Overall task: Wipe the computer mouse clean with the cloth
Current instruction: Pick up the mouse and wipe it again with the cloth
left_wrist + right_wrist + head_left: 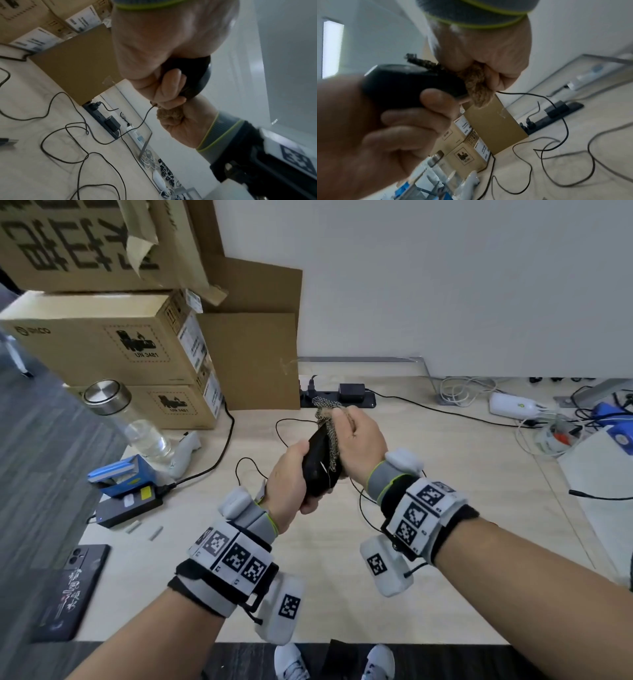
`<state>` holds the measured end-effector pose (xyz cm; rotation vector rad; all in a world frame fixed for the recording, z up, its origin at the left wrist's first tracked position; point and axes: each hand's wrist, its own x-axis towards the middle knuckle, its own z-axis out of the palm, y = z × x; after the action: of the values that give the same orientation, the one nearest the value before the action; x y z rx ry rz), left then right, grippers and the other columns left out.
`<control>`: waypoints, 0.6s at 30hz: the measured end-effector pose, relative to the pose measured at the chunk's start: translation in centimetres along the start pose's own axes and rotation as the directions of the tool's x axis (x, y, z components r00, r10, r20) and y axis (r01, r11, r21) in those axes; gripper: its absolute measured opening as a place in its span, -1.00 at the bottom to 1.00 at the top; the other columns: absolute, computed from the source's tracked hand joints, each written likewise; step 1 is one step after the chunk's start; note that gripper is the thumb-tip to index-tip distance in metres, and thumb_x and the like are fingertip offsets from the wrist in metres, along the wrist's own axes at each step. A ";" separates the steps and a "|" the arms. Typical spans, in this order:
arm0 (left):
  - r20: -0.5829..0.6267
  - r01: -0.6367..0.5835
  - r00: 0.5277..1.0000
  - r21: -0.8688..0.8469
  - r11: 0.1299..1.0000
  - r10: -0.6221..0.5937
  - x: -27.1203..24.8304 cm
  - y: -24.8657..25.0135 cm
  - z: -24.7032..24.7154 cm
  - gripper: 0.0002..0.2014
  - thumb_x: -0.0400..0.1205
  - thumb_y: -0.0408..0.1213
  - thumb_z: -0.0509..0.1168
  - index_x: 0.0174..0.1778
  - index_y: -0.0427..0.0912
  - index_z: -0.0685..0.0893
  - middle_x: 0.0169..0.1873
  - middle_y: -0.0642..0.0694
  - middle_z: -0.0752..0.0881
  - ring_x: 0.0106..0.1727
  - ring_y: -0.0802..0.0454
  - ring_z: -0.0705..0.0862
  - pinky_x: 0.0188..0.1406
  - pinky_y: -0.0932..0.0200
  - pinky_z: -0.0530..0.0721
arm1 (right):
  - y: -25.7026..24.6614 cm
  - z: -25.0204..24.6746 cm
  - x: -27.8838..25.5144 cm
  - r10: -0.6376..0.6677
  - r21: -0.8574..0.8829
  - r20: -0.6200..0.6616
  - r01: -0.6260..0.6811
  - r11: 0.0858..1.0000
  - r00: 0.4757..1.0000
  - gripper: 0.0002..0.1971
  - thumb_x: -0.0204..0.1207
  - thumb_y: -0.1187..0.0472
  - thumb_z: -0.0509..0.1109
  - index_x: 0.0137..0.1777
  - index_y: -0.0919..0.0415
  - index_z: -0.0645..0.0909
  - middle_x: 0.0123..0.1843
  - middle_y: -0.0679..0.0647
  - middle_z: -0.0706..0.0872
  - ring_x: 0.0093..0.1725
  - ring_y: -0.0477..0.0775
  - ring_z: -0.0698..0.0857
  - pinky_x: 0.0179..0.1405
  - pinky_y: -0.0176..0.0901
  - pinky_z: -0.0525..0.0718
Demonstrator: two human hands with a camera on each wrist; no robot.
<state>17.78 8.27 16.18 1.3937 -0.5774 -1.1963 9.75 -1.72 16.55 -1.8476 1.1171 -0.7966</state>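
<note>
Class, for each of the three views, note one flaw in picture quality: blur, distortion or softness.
Head view: wide-angle bending at the edges, centre sharp on the mouse. Left wrist view: the near left hand is soft and washed out. Right wrist view: the left hand is a big blurred mass; the cloth is soft.

Light wood desk. On it: stacked cardboard boxes back left, glass bottle, blue box, black adapter, phone at left edge, power strip, loose black cable, possibly two batteries.
</note>
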 end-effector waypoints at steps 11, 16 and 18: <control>-0.102 0.039 0.993 -0.122 0.992 -0.051 0.6 0.3 -0.2 -0.54 0.70 0.02 -0.05 -0.31 -0.22 0.54 -0.53 -0.20 0.56 -0.57 -0.02 0.38 -0.57 0.26 0.24 | -0.3 -0.4 -3.0 -0.246 0.005 0.045 0.246 0.969 0.968 -0.78 0.58 -0.04 0.25 -0.21 0.02 0.37 -0.49 -0.10 0.45 -0.42 0.05 0.51 -0.40 -0.04 0.51; -0.004 0.055 0.998 -0.080 0.995 -0.056 0.5 0.2 -0.4 -0.52 0.71 0.05 -0.08 -0.11 -0.28 0.56 -0.46 -0.30 0.56 -0.64 0.01 0.32 -0.64 0.33 0.24 | 0.5 -1.0 -1.9 -0.142 -0.001 -0.021 0.142 0.990 0.990 -0.71 0.66 0.00 0.25 -0.26 0.03 0.29 -0.49 -0.10 0.43 -0.44 -0.05 0.43 -0.40 -0.11 0.40; -0.139 0.083 0.986 -0.083 0.993 -0.094 1.1 -0.1 -0.2 -0.54 0.65 0.10 0.02 -0.22 -0.19 0.61 -0.41 -0.21 0.64 -0.49 -0.07 0.55 -0.50 0.22 0.44 | -0.3 -0.4 -4.2 -0.260 -0.020 0.016 0.260 0.965 0.966 -0.79 0.61 0.01 0.28 -0.21 -0.03 0.34 -0.48 -0.11 0.48 -0.43 -0.12 0.48 -0.43 -0.28 0.42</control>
<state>18.34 7.42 15.72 1.4380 -0.3682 -1.1662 7.86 2.09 16.57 -2.0417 0.8874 -0.9212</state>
